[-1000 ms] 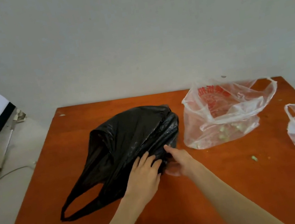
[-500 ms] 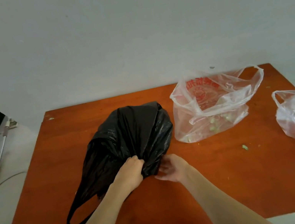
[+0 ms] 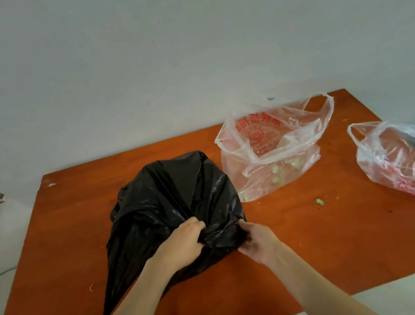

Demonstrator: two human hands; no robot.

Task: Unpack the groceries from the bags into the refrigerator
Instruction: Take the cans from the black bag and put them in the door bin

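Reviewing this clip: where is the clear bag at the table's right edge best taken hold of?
Probably by the upright handle loop at the far-left end of the clear bag, reached from above: it stands free, while the body lies slumped on the table.

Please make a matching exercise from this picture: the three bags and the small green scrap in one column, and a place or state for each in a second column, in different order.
Things:
1. black bag
2. middle clear bag
3. right clear bag
4. green scrap

Places or states:
A. lies loose on the bare table
B. gripped by left hand and right hand
C. at the table's right edge
D. holds pale green pieces, mouth open

Pairs: 1-B, 2-D, 3-C, 4-A
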